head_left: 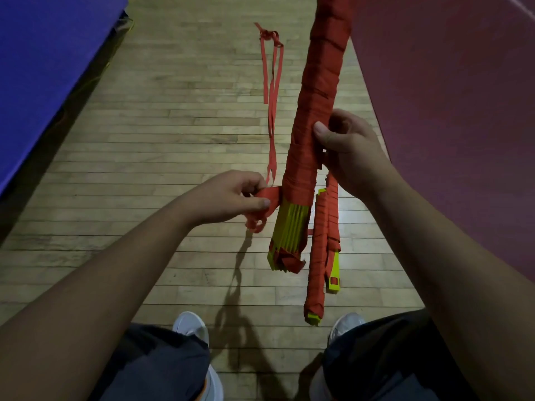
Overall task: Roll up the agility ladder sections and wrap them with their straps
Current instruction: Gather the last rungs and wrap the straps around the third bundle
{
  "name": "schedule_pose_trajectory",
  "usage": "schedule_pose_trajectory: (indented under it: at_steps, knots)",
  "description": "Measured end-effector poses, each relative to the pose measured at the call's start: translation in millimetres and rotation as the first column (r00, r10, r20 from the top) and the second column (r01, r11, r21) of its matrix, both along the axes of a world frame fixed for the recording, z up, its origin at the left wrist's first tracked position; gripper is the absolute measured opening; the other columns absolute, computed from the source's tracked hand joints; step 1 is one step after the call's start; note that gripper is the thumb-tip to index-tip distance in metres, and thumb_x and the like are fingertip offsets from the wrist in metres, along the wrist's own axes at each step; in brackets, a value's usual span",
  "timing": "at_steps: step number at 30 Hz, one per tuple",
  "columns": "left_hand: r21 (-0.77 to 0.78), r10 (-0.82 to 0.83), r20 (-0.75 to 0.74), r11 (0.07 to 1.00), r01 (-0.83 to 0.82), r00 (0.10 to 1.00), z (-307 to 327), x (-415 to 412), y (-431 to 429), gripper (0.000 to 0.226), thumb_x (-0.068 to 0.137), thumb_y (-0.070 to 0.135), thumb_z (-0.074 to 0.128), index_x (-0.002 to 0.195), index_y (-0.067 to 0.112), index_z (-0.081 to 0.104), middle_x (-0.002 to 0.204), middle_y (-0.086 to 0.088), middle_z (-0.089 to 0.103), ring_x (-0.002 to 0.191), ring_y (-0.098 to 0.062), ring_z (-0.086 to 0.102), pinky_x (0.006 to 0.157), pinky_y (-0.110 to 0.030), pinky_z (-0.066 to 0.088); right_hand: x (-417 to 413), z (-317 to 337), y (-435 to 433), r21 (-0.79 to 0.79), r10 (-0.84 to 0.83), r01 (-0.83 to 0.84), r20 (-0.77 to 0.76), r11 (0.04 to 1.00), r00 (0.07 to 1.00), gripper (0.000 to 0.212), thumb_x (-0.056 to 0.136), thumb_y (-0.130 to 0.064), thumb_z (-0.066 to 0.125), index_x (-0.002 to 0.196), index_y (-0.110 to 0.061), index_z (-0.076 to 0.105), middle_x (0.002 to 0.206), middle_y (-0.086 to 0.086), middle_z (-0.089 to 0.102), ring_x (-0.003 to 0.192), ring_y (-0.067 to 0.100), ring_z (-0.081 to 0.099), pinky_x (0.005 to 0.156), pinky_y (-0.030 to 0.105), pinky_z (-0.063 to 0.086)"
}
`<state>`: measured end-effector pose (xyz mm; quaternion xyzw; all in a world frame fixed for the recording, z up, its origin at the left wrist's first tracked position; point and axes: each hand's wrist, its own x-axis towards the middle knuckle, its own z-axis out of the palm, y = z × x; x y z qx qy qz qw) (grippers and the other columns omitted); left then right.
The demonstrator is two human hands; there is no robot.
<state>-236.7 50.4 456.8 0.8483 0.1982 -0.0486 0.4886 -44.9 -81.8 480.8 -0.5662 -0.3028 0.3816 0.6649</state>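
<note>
The ladder bundle point(315, 96) in hand is a long stack of rungs running from the middle of the frame up to the top edge right of centre. Red strap point(301, 169) is wound closely round most of its length. Only the near end is uncovered, where the yellow rungs point(291, 227) show bare above a bunch of red webbing at the tip. The right hand point(350, 151) grips the wrapped part at mid-frame, its fingers point(321, 130) curled round it. The left hand point(231, 198) is just left of the bare rungs and pinches the working length of strap between thumb and fingers, right where the winding stops. From there the loose strap tail point(273, 82) trails away over the wooden floor point(144, 140) toward the upper middle and ends in a knot. I judge this bundle mostly wrapped, with the last turns over the yellow end and securing the tail left to do. A second bundle point(322, 250), thinner and already bound in red, seems to lie on the floor at lower right of centre. A blue mat point(43, 68) fills the upper left and a dark red mat point(448, 96) the right. White shoes point(191, 325) show at the bottom.
</note>
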Motion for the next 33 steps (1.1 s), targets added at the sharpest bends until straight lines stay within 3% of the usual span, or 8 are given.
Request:
schedule_pose_trajectory:
  at_steps: [6, 9, 13, 16, 21, 24, 27, 33]
  knots:
    - [-0.053, 0.111, 0.019, 0.993, -0.11, 0.994, -3, 4, -12, 0.023, 0.091, 0.031, 0.073, 0.103, 0.014, 0.064, 0.092, -0.008, 0.075, 0.082, -0.025, 0.075, 0.079, -0.051, 0.062, 2, -6, 3, -0.085, -0.129, 0.129, 0.009, 0.988, 0.992, 0.042, 0.091, -0.01, 0.071, 0.125, 0.006, 0.051, 0.111, 0.017, 0.061, 0.102, 0.028, 0.067, 0.077, 0.04, 0.057]
    - [0.12, 0.116, -0.001, 0.986, -0.115, 0.993, -4, 8, -28, 0.052, 0.072, 0.058, 0.081, 0.108, 0.024, 0.065, 0.097, 0.004, 0.073, 0.088, -0.014, 0.072, 0.081, -0.045, 0.062, -1, -10, 5, -0.167, -0.224, 0.231, 0.059, 0.959, 0.973, 0.046, 0.089, -0.015, 0.076, 0.122, 0.003, 0.051, 0.111, 0.019, 0.063, 0.107, 0.031, 0.069, 0.089, 0.051, 0.057]
    - [0.296, 0.184, 0.073, 0.934, -0.198, 0.98, -8, 13, -44, 0.058, 0.066, 0.054, 0.087, 0.107, 0.023, 0.062, 0.092, 0.014, 0.065, 0.084, -0.003, 0.063, 0.075, -0.026, 0.055, -6, -14, 9, -0.186, -0.296, 0.299, 0.044, 0.936, 0.954, 0.047, 0.086, -0.019, 0.079, 0.118, -0.003, 0.049, 0.104, 0.01, 0.063, 0.101, 0.026, 0.071, 0.086, 0.062, 0.057]
    - [0.33, 0.204, 0.129, 0.914, -0.236, 0.97, -10, 14, -48, 0.046, 0.074, 0.045, 0.085, 0.105, 0.019, 0.063, 0.091, 0.006, 0.066, 0.085, -0.011, 0.063, 0.073, -0.032, 0.053, -7, -15, 11, -0.209, -0.326, 0.329, 0.049, 0.921, 0.944, 0.047, 0.081, -0.026, 0.084, 0.107, -0.011, 0.047, 0.106, 0.014, 0.066, 0.105, 0.032, 0.071, 0.086, 0.061, 0.057]
    - [0.068, 0.198, 0.122, 0.976, -0.207, 0.973, -10, 11, -32, 0.035, 0.078, 0.032, 0.084, 0.106, 0.019, 0.068, 0.093, 0.002, 0.071, 0.088, -0.018, 0.068, 0.081, -0.043, 0.057, -1, -14, 9, -0.146, -0.304, 0.295, -0.039, 0.944, 0.952, 0.038, 0.089, -0.029, 0.077, 0.104, -0.011, 0.047, 0.1, 0.013, 0.065, 0.09, 0.023, 0.067, 0.087, 0.049, 0.057]
    - [-0.259, 0.22, 0.18, 0.951, -0.169, 0.959, -5, 8, -20, 0.043, 0.076, 0.018, 0.084, 0.116, 0.012, 0.068, 0.101, 0.002, 0.076, 0.094, -0.014, 0.072, 0.075, -0.027, 0.056, 4, -10, 7, 0.007, -0.172, 0.19, -0.389, 0.982, 0.905, 0.025, 0.103, -0.027, 0.056, 0.12, -0.01, 0.053, 0.107, 0.006, 0.066, 0.091, 0.021, 0.061, 0.091, 0.043, 0.05]
    - [-0.4, 0.197, 0.244, 0.912, -0.087, 0.95, -2, 9, -23, 0.037, 0.08, 0.009, 0.079, 0.116, 0.01, 0.068, 0.101, 0.004, 0.075, 0.097, -0.009, 0.07, 0.081, -0.021, 0.053, -1, -7, 6, 0.148, 0.028, 0.082, -0.621, 0.986, 0.783, 0.038, 0.108, -0.03, 0.041, 0.131, -0.004, 0.055, 0.118, 0.012, 0.066, 0.102, 0.028, 0.063, 0.097, 0.041, 0.052]
    - [-0.458, 0.093, 0.237, 0.889, 0.027, 0.967, -2, 6, -22, 0.031, 0.085, 0.012, 0.072, 0.114, 0.006, 0.064, 0.096, 0.008, 0.072, 0.092, -0.007, 0.067, 0.079, -0.022, 0.053, -4, -3, 5, 0.192, 0.163, -0.054, -0.614, 0.98, 0.772, 0.049, 0.105, -0.038, 0.044, 0.132, 0.001, 0.054, 0.112, 0.018, 0.068, 0.096, 0.031, 0.069, 0.088, 0.042, 0.057]
